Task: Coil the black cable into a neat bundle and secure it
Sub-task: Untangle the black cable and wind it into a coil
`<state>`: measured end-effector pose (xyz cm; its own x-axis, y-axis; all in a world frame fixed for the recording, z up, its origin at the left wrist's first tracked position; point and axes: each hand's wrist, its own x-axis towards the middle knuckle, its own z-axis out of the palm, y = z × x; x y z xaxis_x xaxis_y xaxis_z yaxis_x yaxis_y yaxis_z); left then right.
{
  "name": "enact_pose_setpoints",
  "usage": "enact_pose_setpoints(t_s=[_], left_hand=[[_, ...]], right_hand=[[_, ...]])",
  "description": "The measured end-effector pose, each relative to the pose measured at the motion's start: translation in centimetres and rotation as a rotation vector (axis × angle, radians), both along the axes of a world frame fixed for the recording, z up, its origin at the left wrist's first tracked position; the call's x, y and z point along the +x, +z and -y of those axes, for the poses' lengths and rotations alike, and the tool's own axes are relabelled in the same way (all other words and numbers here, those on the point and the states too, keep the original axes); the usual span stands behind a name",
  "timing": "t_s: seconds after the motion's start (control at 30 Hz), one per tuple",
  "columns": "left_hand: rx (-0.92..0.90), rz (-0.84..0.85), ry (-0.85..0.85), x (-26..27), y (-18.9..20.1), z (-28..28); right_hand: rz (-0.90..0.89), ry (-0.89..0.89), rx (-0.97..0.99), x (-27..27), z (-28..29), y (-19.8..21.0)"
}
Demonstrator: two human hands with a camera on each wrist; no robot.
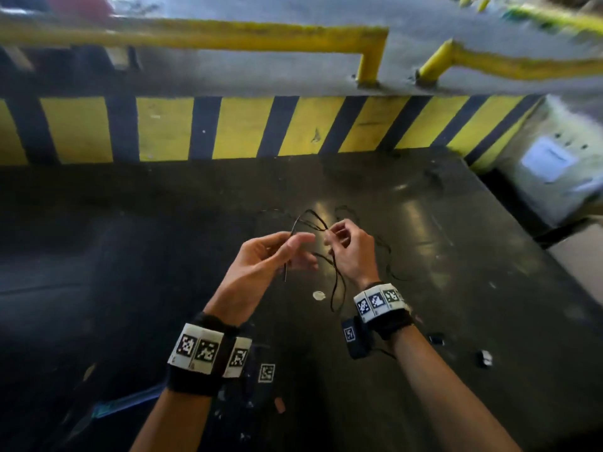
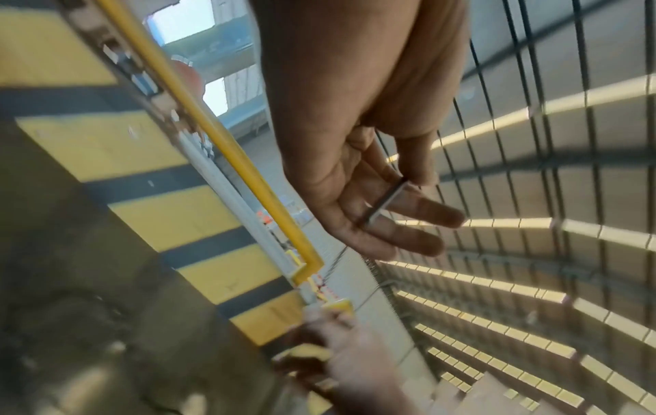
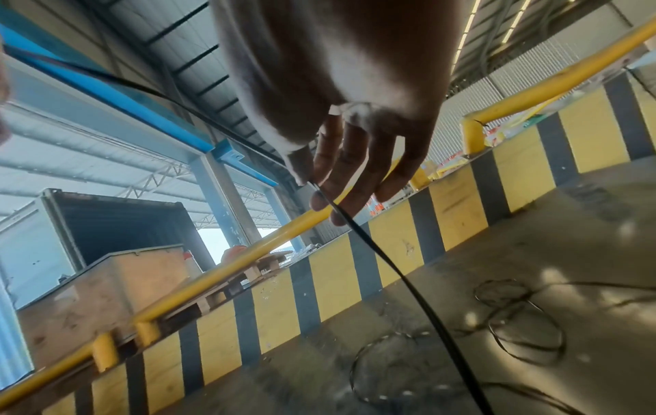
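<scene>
- A yellow-and-black striped barrier (image 1: 228,128) runs across the far edge of my workspace, with a yellow guard rail (image 1: 248,35) bolted along the ledge above it; the head view is blurred toward its top.
- The dark, glossy work surface (image 1: 130,256) spreads below me, scuffed and catching patches of light.
- My left hand (image 1: 261,265) is raised above that surface, palm turned toward me. Its thumb and fingers close on the black cable (image 1: 337,282), and the left wrist view shows a short flat strand lying across two of my fingers (image 2: 419,213).
- My right hand (image 1: 350,252) hovers just beside the left, fingers curled. Thumb and forefinger pinch the same cable, which in the right wrist view leaves my fingertips (image 3: 321,200) as a flat black strand running down toward the surface.
- Between my two hands the cable arches up in a few thin loops; more strands hang below my hands, near my right wrist, and loose coils lie on the surface beyond my right hand.
- Bands of black-and-white marker tags (image 1: 199,349) wrap both my wrists.
- A small pale disc (image 1: 318,295) lies on the surface just below the hanging strands.
- Two small dark objects (image 1: 484,357) sit on the surface to the right of my right forearm, too small to identify.
</scene>
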<state>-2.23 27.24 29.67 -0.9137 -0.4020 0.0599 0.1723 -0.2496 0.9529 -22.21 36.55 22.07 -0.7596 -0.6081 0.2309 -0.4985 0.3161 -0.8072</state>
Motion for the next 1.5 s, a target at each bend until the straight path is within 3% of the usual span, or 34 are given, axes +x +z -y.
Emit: enact_pose_setpoints(t_s=[0.1,0.33,0.43,0.57,0.97,1.07,1.23,1.37,1.5], left_hand=[[0.138,-0.134,-0.032,-1.4,1.7,-0.8],[0.033,-0.113,0.134,-4.2,3.2,0.5],[0.034,-0.091,0.183,-4.9,2.7,0.9],[-0.096,-0.047,0.236,-5.8,2.3,0.2],[-0.402,0.030,0.077,-7.3,3.9,-4.7],[-0.337,0.029,-0.002,-6.6,4.4,-5.8],[-0.229,-0.050,-0.124,-5.2,5.4,-7.1],[-0.152,-0.121,-0.162,-4.9,5.9,-7.3],[-0.044,-0.244,-0.184,-4.9,7.0,-6.8]], right_hand=[[0.189,0.134,0.021,2.7,-3.3,-0.9],[0.457,0.502,0.073,9.6,-9.1,0.5],[0.341,0.592,0.111,10.2,-10.6,3.2],[0.204,0.629,0.148,9.1,-12.1,7.6],[-0.298,0.523,0.178,4.6,-12.3,16.1],[-0.439,0.474,0.200,3.1,-12.0,18.6],[-0.469,0.584,0.131,0.8,-10.0,22.3],[-0.337,0.620,0.020,-2.1,-7.3,22.5],[0.060,0.643,-0.077,-4.3,-4.8,18.0]])
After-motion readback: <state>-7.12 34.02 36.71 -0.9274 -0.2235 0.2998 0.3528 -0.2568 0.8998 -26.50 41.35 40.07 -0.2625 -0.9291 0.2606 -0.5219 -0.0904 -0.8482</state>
